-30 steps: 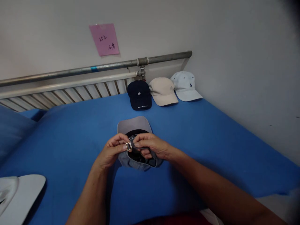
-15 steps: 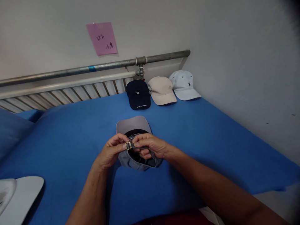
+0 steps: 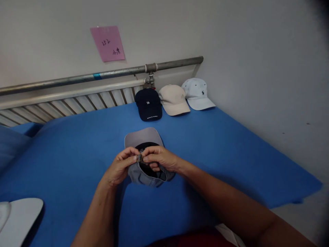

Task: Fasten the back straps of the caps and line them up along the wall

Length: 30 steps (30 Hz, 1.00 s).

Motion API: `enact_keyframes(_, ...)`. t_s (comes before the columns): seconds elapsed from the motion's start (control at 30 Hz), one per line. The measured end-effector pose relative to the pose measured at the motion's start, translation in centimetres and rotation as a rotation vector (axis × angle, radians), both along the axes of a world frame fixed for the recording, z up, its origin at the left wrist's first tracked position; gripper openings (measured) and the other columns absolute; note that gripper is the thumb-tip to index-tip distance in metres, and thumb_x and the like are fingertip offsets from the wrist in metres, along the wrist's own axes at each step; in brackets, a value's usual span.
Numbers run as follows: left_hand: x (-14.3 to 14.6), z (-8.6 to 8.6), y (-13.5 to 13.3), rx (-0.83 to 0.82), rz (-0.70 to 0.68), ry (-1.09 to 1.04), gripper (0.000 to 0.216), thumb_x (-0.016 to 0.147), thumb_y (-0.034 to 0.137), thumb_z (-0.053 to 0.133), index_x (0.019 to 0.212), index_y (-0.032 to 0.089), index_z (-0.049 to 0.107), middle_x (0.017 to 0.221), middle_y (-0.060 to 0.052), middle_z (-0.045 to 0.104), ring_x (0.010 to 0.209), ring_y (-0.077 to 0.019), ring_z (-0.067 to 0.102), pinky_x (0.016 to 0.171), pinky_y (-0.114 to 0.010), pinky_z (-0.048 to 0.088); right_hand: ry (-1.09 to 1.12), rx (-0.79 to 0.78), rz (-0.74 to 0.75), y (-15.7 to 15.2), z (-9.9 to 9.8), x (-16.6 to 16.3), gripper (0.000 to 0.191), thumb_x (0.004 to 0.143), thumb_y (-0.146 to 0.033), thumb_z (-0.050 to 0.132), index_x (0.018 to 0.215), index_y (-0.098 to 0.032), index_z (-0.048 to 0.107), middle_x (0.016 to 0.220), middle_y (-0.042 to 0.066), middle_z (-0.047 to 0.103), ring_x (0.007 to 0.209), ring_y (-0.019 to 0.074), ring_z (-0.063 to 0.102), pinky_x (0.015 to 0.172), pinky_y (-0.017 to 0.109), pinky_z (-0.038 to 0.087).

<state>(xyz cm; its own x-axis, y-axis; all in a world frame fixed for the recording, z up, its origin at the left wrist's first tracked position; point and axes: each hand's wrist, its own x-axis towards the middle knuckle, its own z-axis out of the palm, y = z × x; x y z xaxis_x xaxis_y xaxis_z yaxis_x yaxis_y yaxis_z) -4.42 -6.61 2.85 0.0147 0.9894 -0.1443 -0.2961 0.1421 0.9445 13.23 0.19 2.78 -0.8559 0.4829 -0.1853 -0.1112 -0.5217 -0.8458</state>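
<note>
A grey baseball cap (image 3: 144,176) lies upside down in front of me, its brim pointing away and its inside facing up. My left hand (image 3: 122,164) pinches the metal buckle (image 3: 139,158) on the cap's back strap between thumb and fingers. Right beside it, my right hand (image 3: 161,157) is closed on the strap, with some fingers reaching into the cap's opening. The two hands nearly touch at the buckle. Fingers hide most of the strap and part of the lining.
Against the radiator (image 3: 89,101) and wall stand a navy cap (image 3: 149,104), a beige cap (image 3: 174,99) and a pale blue cap (image 3: 197,93). A white brim (image 3: 24,218) juts in at lower left. All rest on a blue sheet (image 3: 84,137). Pink paper (image 3: 108,44) hangs above.
The buckle has turned in my left fingers and shows its face less squarely. My right fingers have shifted slightly closer to it. The whole view has moved a little.
</note>
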Motion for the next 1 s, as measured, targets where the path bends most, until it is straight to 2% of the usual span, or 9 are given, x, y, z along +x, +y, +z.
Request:
enact_keyframes(0.17, -0.2, -0.3, 0.1, -0.029, -0.009, -0.023, 0.020, 0.066, 0.027, 0.080, 0.076, 0.017, 0.067, 0.068, 0.002, 0.062, 0.061, -0.0080, 0.054, 0.060, -0.019, 0.042, 0.009, 0.058, -0.062, -0.2, -0.4, -0.2, 0.013, 0.072, -0.022, 0.068, 0.080, -0.017, 0.060, 0.056, -0.008, 0.048, 0.043, 0.0030, 0.038, 0.040, 0.016, 0.030)
enact_keyframes(0.3, -0.3, -0.2, 0.1, -0.012, -0.011, 0.000, 0.021, 0.065, 0.028, 0.081, 0.075, 0.016, 0.067, 0.068, 0.002, 0.062, 0.063, -0.0089, 0.055, 0.061, -0.019, 0.042, 0.034, 0.044, -0.075, -0.4, -0.3, -0.3, 0.013, 0.072, -0.021, 0.067, 0.081, -0.018, 0.058, 0.058, -0.008, 0.048, 0.044, 0.0030, 0.038, 0.041, 0.016, 0.029)
enact_keyframes(0.43, -0.1, -0.2, 0.1, -0.032, -0.019, 0.032, 0.021, 0.065, 0.028, 0.081, 0.075, 0.016, 0.067, 0.068, 0.001, 0.063, 0.064, -0.0091, 0.055, 0.062, -0.019, 0.041, 0.053, 0.047, -0.098, -0.6, 0.1, -0.3, 0.017, 0.071, -0.020, 0.066, 0.082, -0.020, 0.053, 0.063, -0.007, 0.053, 0.045, 0.0035, 0.040, 0.042, 0.016, 0.030)
enact_keyframes(0.53, 0.1, -0.1, 0.1, -0.030, -0.020, 0.037, 0.020, 0.067, 0.029, 0.079, 0.076, 0.016, 0.067, 0.069, 0.000, 0.064, 0.064, -0.0109, 0.056, 0.062, -0.021, 0.041, 0.034, 0.116, -0.123, -0.7, 0.6, -0.2, 0.014, 0.075, -0.022, 0.060, 0.088, -0.021, 0.055, 0.069, -0.004, 0.058, 0.048, 0.0052, 0.044, 0.044, 0.017, 0.033)
enact_keyframes(0.63, 0.1, -0.1, 0.1, -0.030, 0.001, 0.025, 0.020, 0.065, 0.028, 0.080, 0.075, 0.017, 0.066, 0.067, 0.001, 0.061, 0.062, -0.0106, 0.054, 0.060, -0.022, 0.039, -0.038, 0.257, -0.131, -0.9, 0.9, 0.0, 0.017, 0.080, -0.027, 0.058, 0.096, -0.022, 0.060, 0.066, -0.005, 0.054, 0.053, 0.0077, 0.047, 0.047, 0.020, 0.037)
enact_keyframes(0.73, 0.3, 0.0, 0.1, -0.029, 0.014, 0.046, 0.022, 0.062, 0.028, 0.082, 0.072, 0.017, 0.066, 0.064, 0.004, 0.056, 0.060, -0.0084, 0.049, 0.059, -0.020, 0.036, -0.068, 0.427, -0.169, -0.9, 0.8, 0.1, 0.015, 0.078, -0.029, 0.065, 0.091, -0.022, 0.064, 0.070, -0.004, 0.054, 0.060, 0.0085, 0.050, 0.056, 0.022, 0.041)
enact_keyframes(0.83, 0.5, 0.3, 0.1, -0.024, -0.016, 0.084, 0.022, 0.062, 0.029, 0.082, 0.068, 0.016, 0.065, 0.063, 0.003, 0.056, 0.061, -0.0079, 0.047, 0.060, -0.020, 0.035, -0.022, 0.565, -0.295, -0.4, 0.8, 0.0, 0.007, 0.076, -0.026, 0.066, 0.079, -0.020, 0.064, 0.085, -0.001, 0.060, 0.082, 0.0118, 0.056, 0.078, 0.027, 0.044)
enact_keyframes(0.9, 0.6, 0.4, 0.2, -0.038, -0.021, 0.085, 0.021, 0.063, 0.028, 0.081, 0.068, 0.016, 0.064, 0.063, 0.004, 0.055, 0.059, -0.0075, 0.046, 0.058, -0.020, 0.034, -0.007, 0.567, -0.371, -0.1, 1.2, 0.1, 0.006, 0.077, -0.026, 0.064, 0.075, -0.020, 0.063, 0.090, 0.000, 0.061, 0.089, 0.0133, 0.056, 0.085, 0.029, 0.043)
enact_keyframes(1.0, 0.7, 0.5, 0.2, -0.040, 0.003, 0.053, 0.020, 0.064, 0.026, 0.080, 0.068, 0.016, 0.064, 0.063, 0.004, 0.056, 0.057, -0.0072, 0.045, 0.056, -0.020, 0.033, -0.001, 0.547, -0.446, -0.7, 2.8, 1.1, 0.005, 0.079, -0.025, 0.062, 0.077, -0.020, 0.062, 0.090, 0.000, 0.063, 0.087, 0.0135, 0.057, 0.083, 0.029, 0.044)
